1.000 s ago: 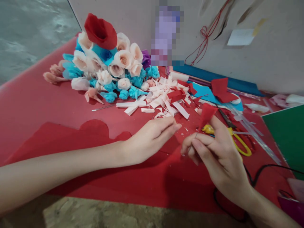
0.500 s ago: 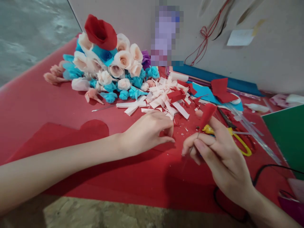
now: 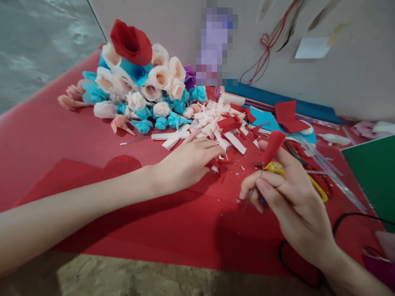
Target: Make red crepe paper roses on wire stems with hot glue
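My right hand (image 3: 296, 197) grips a thin wire stem between thumb and fingers. On top of the wire sits a rolled red paper flower bud (image 3: 274, 146), tilted and resting against my raised index finger. My left hand (image 3: 193, 162) is palm down with its fingers apart, low over the red table, at the near edge of a heap of white and red paper scraps (image 3: 212, 119). Nothing shows in its fingers, though the underside is partly hidden. Yellow-handled scissors (image 3: 319, 189) lie behind my right hand, partly covered by it.
A pile of paper flowers (image 3: 160, 78) in white, blue, red and pink stands at the back left. A red paper sheet (image 3: 77, 176) lies under my left forearm. Blue paper (image 3: 263, 119), clear plastic strips (image 3: 336, 172), a green board (image 3: 370, 176) and a black cable (image 3: 345, 218) are at the right.
My left hand has shifted slightly left, its fingers stretching out toward the scraps. My right hand has moved a little to the right with the red bud.
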`<action>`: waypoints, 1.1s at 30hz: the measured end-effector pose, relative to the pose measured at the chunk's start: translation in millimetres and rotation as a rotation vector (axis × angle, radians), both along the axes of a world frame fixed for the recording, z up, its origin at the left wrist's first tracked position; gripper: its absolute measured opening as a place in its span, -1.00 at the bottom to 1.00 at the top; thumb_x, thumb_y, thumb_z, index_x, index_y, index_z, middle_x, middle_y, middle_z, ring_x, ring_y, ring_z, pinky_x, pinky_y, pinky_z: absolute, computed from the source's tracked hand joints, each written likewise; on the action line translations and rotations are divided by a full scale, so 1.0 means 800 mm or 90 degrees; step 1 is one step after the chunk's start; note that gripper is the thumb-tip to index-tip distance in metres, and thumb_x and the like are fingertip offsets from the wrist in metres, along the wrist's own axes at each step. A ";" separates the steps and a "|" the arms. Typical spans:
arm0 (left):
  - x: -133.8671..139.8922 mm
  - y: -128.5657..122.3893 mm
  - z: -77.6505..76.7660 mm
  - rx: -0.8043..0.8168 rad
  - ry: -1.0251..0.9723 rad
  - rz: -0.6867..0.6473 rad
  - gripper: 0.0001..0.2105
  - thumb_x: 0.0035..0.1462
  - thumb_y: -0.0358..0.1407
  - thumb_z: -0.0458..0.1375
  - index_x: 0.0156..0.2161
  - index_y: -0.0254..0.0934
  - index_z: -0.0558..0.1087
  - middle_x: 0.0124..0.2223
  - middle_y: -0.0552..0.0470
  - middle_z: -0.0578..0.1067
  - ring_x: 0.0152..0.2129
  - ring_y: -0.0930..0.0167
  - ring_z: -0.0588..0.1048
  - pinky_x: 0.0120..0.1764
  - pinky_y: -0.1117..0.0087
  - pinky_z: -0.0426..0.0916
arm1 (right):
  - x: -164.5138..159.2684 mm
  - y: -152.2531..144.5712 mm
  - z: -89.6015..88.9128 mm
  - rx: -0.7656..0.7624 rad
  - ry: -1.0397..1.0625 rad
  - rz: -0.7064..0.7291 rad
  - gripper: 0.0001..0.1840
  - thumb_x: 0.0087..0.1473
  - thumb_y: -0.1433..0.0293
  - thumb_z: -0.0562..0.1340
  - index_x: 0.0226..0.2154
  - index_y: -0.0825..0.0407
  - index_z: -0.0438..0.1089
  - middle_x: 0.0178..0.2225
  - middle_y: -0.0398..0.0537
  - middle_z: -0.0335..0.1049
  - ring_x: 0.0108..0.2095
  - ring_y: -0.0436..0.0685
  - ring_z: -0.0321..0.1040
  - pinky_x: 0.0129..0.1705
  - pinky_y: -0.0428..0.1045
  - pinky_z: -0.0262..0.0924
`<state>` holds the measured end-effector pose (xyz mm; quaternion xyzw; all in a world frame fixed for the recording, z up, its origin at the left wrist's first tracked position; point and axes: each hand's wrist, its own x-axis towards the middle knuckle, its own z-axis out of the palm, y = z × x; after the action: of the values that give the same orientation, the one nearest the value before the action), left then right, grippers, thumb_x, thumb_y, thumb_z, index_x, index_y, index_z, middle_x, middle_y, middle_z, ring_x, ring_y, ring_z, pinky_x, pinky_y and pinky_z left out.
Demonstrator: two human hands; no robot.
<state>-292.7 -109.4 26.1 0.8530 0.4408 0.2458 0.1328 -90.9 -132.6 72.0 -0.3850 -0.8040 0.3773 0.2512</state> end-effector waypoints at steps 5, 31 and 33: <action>0.001 0.001 0.016 -0.197 -0.217 0.059 -0.83 0.10 -0.32 0.05 -0.30 -0.31 0.47 -0.31 0.05 0.53 -0.36 0.46 0.46 -0.25 0.47 0.30 | 0.005 0.002 0.001 0.033 -0.029 -0.004 -0.79 0.16 0.45 -0.03 -0.42 0.06 0.26 -0.46 -0.17 0.27 -0.65 -0.12 0.06 -0.28 -0.06 0.20; 0.008 -0.006 0.029 -0.695 -0.843 -0.113 -0.79 0.03 -0.56 -0.03 -0.25 -0.45 0.41 -0.41 -0.03 0.43 -0.41 0.44 0.42 -0.25 0.36 0.30 | 0.002 0.029 -0.017 -0.287 0.305 -0.118 -0.84 0.12 0.46 -0.06 -0.43 0.02 0.15 -0.60 -0.21 -0.03 -0.56 -0.06 0.01 -0.50 -0.09 0.04; 0.009 -0.007 0.030 -0.695 -0.850 -0.115 -0.79 0.02 -0.57 -0.03 -0.27 -0.44 0.42 -0.42 -0.02 0.42 -0.42 0.45 0.41 -0.25 0.37 0.29 | 0.000 0.031 -0.018 -0.333 0.357 -0.095 -0.88 0.06 0.51 -0.04 -0.46 0.03 0.11 -0.59 -0.22 -0.06 -0.57 -0.08 -0.04 -0.54 -0.11 0.01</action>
<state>-285.8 -115.2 50.0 0.3789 0.2573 0.4380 0.7735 -91.0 -107.4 57.7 -0.3756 -0.5507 0.6407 0.3811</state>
